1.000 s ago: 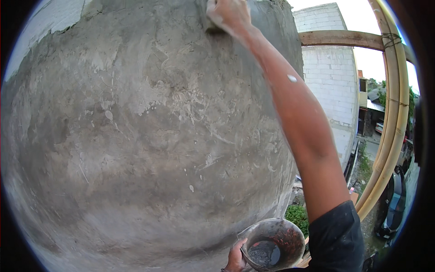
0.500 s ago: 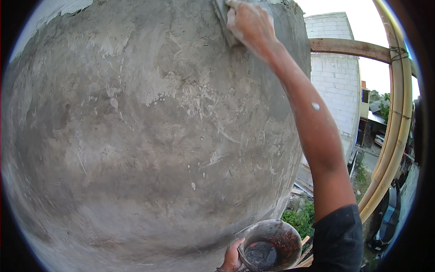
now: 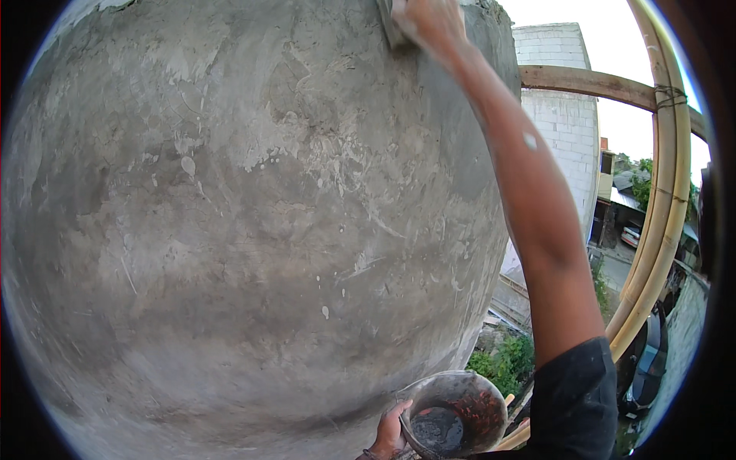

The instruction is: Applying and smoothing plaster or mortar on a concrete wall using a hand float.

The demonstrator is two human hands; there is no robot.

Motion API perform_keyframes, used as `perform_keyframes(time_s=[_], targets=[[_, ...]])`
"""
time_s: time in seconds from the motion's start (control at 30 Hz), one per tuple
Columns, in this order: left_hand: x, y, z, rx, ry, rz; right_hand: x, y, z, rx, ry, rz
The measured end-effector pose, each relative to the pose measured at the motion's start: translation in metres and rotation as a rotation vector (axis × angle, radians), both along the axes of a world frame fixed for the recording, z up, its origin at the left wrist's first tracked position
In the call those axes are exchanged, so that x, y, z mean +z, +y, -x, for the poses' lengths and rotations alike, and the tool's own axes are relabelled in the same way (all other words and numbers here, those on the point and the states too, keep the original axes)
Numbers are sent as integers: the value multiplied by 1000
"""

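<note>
High on the grey plastered wall [image 3: 253,238], my right hand [image 3: 434,24] is closed around a flat plastering trowel or float [image 3: 390,27]. Its blade lies against the wall near the right-hand edge, and its upper part is cut off by the top of the picture. Low down, my left hand [image 3: 392,432] grips the rim of a dark bucket [image 3: 487,408], thumb over the edge. Wet grey mortar [image 3: 438,428] lies in the bucket's bottom, and orange-red patches show on its inner wall. Pale splashes and scratches mark the wall's middle.
Bamboo poles [image 3: 665,207] stand at the right, tied to a wooden beam [image 3: 590,83] that runs toward the wall's edge. Beyond are a white block wall [image 3: 560,138], green plants [image 3: 502,362] and a dark vehicle [image 3: 650,360] far below.
My right hand and the trowel have moved upward along the wall, partly out of the picture. My left hand still holds the bucket in nearly the same place.
</note>
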State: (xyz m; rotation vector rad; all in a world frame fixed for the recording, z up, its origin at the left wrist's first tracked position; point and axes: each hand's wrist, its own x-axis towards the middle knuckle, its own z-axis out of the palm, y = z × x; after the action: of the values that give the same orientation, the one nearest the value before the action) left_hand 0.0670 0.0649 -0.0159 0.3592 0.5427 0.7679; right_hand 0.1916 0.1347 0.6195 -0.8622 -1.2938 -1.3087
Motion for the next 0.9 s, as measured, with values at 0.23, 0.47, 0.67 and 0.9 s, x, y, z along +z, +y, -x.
perform_keyframes(time_s=[0.23,0.47,0.67,0.9], targets=[[17,-5,6,-18,-86,-1,8,19,-6,-114,-43,-12],[3,-4,11,-5,-18,4,-70,21,2,-42,-145,-125],[-15,0,9,-92,-87,54,80,26,-45,-277,-44,-184],[5,-1,13,21,18,-36,-41,43,-11,-203,-18,20]])
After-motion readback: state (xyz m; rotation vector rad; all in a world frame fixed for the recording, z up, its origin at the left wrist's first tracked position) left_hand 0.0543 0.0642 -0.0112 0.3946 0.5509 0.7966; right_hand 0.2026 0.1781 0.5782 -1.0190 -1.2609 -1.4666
